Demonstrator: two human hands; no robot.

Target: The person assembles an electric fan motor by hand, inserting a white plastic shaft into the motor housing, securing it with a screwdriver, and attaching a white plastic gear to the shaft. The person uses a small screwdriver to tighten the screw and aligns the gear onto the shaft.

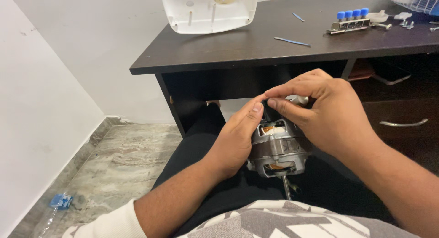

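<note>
The fingers (274, 103) of the right hand (329, 119) pinch a small white part (298, 99) at the top of the motor (276, 149); what that part is, I cannot tell, as the hand hides most of it. The left hand (235, 137) is closed round the motor's side, steadying it on the lap with the shaft (286, 185) pointing toward the body. The step in hand looks like work on the motor's top end; the next move calls for a firm hold below and a fine pinch above. Farther off, the bench (238, 50) carries a white cover (208, 12), a blue-buttoned switch block (350, 19) and loose screws (404, 21).
</note>
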